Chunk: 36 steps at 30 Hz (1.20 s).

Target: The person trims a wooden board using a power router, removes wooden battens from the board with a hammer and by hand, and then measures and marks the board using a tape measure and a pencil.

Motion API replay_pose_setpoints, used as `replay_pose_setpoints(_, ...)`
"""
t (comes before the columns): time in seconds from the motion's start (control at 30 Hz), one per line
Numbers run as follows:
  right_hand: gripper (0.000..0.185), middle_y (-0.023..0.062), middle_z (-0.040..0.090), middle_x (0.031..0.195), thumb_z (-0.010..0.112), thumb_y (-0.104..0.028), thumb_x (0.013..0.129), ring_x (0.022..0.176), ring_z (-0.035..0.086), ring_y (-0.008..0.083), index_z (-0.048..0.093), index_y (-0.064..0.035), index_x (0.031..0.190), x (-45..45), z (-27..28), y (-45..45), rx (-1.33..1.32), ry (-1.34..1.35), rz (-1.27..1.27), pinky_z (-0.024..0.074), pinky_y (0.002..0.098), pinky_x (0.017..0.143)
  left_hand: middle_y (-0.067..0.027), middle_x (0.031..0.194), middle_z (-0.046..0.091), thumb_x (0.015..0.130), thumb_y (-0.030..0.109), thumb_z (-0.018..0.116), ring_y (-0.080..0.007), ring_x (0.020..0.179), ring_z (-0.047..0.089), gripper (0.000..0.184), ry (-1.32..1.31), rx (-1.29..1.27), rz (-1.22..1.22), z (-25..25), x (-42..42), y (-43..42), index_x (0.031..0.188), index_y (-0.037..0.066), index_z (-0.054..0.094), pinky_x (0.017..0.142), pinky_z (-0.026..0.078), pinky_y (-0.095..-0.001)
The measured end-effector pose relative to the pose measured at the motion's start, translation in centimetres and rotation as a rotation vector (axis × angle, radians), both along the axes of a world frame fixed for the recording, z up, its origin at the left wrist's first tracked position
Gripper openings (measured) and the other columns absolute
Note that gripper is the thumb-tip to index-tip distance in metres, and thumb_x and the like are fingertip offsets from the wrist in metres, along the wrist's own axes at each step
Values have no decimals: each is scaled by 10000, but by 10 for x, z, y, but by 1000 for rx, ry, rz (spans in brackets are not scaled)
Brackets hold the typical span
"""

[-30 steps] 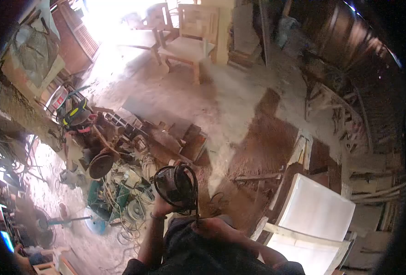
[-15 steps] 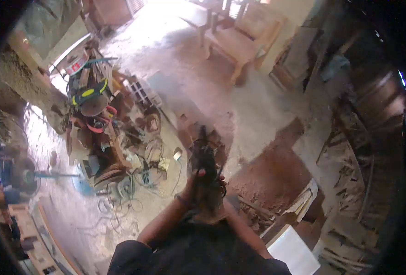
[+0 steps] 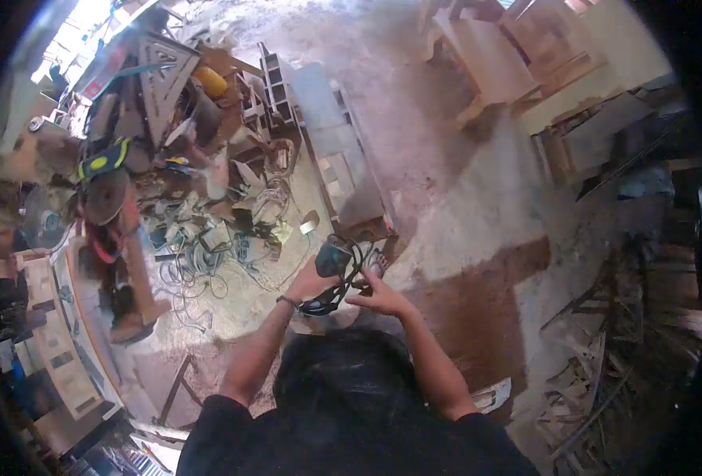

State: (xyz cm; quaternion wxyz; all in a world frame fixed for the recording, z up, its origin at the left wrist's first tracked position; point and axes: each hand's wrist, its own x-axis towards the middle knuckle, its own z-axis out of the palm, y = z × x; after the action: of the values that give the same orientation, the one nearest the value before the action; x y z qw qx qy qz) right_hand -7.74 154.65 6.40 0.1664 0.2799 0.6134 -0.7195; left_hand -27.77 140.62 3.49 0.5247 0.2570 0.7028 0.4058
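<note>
gripping a dark tool [image 3: 333, 259] looped with black cord [image 3: 327, 302], left hand [image 3: 311, 281] curled, right hand [image 3: 387, 300] part-open

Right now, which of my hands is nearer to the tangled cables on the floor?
Your left. The left hand holds the dark tool on the side toward the tangled cables; the right hand is on its far side.

Ahead of me, a long board [image 3: 319, 103] lies on the floor [image 3: 446, 210], a small roll [image 3: 308, 228] near its closer end. Cables [image 3: 196, 258] lie left, a chair [image 3: 486, 63] stands ahead-right, and wood scraps [image 3: 577, 389] lie right.
</note>
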Motion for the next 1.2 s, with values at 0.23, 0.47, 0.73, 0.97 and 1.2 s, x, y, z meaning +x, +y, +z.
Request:
replay_pose_setpoints(0.23,1113,187,526,1385,914,-338,667,1268,528,274,278,24,1506,-44,-114,57,284,68,-308,422,398,1067,-166,1208,616,796,390,751,-255,1100,616,825,-267,-228,374,-94,34,84,1371,-53,359,962,474,-349)
replay_pose_setpoints(0.47,1025,226,604,1279,912,-355,617,1181,607,327,393,27,1415,-75,-246,112,320,-3,-514,470,403,1016,-135,1362,559,911,273,662,-224,1176,570,671,-475,25,471,-165,26,121,1471,30,382,972,465,-332)
replay_pose_setpoints(0.73,1095,285,472,1419,882,-475,643,1336,456,412,350,63,1435,-162,-302,120,510,-527,-658,364,474,1112,-111,1071,682,965,202,629,-146,853,645,554,-314,-38,718,-170,31,46,1428,-16,418,728,534,-278)
replay_pose_setpoints(0.97,961,265,572,1332,831,-511,706,1252,552,398,440,49,1383,-167,-356,125,660,-438,-581,429,452,1061,-157,1054,664,907,330,689,-226,968,640,582,-70,-631,344,-185,89,-132,1357,6,511,826,514,-336)
replay_pose_setpoints(1.2,723,281,587,1306,738,-407,852,1247,538,413,505,51,1361,-111,-334,107,887,-135,-506,411,452,1057,-241,1224,663,872,410,686,-322,1151,651,653,-51,-747,382,-140,107,-247,1348,-13,539,965,510,-398)
